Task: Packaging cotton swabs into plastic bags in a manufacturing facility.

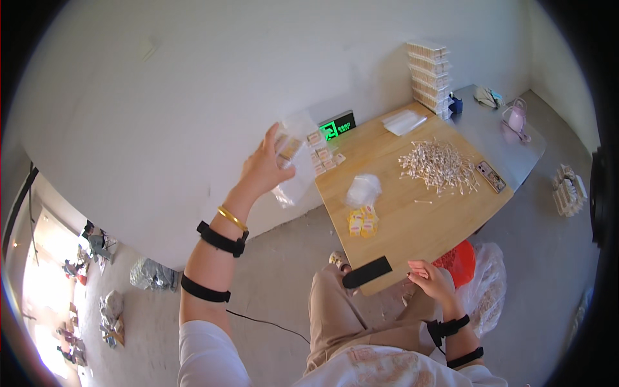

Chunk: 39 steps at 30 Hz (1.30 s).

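My left hand [263, 166] is raised beyond the table's left edge, its fingers around a clear plastic pack [289, 149] with pale tan contents. Small printed packets [324, 159] lie behind that pack at the table's far left corner. My right hand [428, 278] hovers by the near table edge with its fingers loosely extended and nothing visible in them. On the wooden table [393, 219] are a loose heap of cotton swabs [437, 166], a pile of clear plastic bags [364, 190] and several yellow packets [362, 221]. One single swab [423, 202] lies apart from the heap.
A tall stack of swab packs [429, 74] stands at the back, beside flat clear bags [404, 121]. A phone [491, 176], a black strip [367, 272] and a lit green sign [337, 128] edge the table. Below is a red container [460, 261] beside a plastic sack [488, 290].
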{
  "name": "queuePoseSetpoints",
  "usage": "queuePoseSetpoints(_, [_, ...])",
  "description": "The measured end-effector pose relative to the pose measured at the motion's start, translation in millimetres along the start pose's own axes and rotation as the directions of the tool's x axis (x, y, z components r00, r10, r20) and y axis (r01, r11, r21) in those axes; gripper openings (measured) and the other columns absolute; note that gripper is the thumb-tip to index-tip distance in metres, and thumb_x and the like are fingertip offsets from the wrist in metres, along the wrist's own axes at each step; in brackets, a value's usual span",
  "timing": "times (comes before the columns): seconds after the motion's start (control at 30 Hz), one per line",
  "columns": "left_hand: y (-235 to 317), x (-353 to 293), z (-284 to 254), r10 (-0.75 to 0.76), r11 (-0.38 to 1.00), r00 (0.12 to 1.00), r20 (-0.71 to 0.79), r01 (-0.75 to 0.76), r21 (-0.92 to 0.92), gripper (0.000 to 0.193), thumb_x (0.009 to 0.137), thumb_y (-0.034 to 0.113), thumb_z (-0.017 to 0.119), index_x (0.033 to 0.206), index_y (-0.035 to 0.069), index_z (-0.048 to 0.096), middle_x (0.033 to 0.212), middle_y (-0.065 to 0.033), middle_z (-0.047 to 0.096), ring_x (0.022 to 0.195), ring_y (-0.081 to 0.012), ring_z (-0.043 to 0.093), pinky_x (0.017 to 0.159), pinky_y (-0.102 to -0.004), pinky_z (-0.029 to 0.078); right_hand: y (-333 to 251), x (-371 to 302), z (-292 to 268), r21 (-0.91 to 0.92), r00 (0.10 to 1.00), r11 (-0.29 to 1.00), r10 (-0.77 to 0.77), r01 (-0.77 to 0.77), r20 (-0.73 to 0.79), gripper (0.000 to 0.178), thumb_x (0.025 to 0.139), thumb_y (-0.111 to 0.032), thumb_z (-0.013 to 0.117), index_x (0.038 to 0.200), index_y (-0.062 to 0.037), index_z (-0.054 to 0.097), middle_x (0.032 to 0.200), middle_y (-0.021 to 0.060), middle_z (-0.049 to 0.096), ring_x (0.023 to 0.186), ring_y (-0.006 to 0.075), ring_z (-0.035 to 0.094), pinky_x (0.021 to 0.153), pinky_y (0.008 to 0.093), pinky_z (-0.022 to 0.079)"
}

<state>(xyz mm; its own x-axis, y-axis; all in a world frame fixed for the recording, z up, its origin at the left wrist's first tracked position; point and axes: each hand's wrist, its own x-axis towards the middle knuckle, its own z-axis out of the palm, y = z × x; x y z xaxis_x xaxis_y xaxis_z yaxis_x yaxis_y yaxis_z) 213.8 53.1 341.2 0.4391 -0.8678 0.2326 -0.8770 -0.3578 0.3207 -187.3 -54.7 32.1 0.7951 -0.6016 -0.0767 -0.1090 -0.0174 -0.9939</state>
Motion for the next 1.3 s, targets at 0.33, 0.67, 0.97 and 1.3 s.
queuePoseSetpoints(0.33, [-77, 151, 56, 0.313, 0.814, 0.911, -0.267, -0.112, 0.570, 0.104, 0.064, 0.015, 0.083, 0.149, 0.020, 0.023, 0.135, -0.0066, 0.045, 0.120, -0.0285, 0.049, 0.097, -0.0397, 0.046, 56, 110, -25, -0.519, 0.902, 0.853, -0.267, 0.058, -0.338, 0.046, 0.082, -0.012, 0.067, 0.125, -0.0045, 0.051, 0.123, 0.0201, 0.054, 0.116, 0.0396, 0.049, 0.097, 0.0435, 0.042])
queuePoseSetpoints(0.67, [-150, 226, 141, 0.450, 0.677, 0.869, -0.207, -0.181, 0.713, 0.101, 0.062, 0.014, 0.083, 0.147, 0.021, 0.028, 0.139, -0.0019, 0.043, 0.126, -0.0245, 0.044, 0.104, -0.0382, 0.041, 50, 141, -14, -0.774, 0.872, 0.626, -0.319, -0.099, -0.370, 0.061, 0.076, -0.008, 0.068, 0.132, -0.0045, 0.044, 0.135, 0.0203, 0.044, 0.127, 0.0415, 0.040, 0.109, 0.0536, 0.030])
queuePoseSetpoints(0.97, [-176, 240, 161, 0.365, 0.757, 0.923, -0.126, -0.215, 0.618, 0.089, 0.076, 0.027, 0.076, 0.150, 0.020, 0.027, 0.144, -0.0035, 0.041, 0.134, -0.0259, 0.037, 0.111, -0.0428, 0.031, 47, 147, -15, -0.800, 0.894, 0.583, -0.271, -0.144, -0.358, 0.062, 0.075, -0.013, 0.067, 0.131, -0.0026, 0.045, 0.133, 0.0200, 0.045, 0.129, 0.0395, 0.039, 0.112, 0.0550, 0.027])
queuePoseSetpoints(1.3, [-153, 238, 168, 0.198, 0.881, 0.914, -0.355, -0.007, 0.473, 0.080, 0.079, 0.028, 0.075, 0.146, 0.011, 0.033, 0.147, -0.0141, 0.037, 0.138, -0.0314, 0.032, 0.111, -0.0480, 0.026, 35, 146, -13, -0.812, 0.898, 0.565, -0.269, -0.146, -0.349, 0.059, 0.074, -0.011, 0.067, 0.129, -0.0037, 0.047, 0.132, 0.0180, 0.046, 0.130, 0.0372, 0.040, 0.113, 0.0539, 0.027])
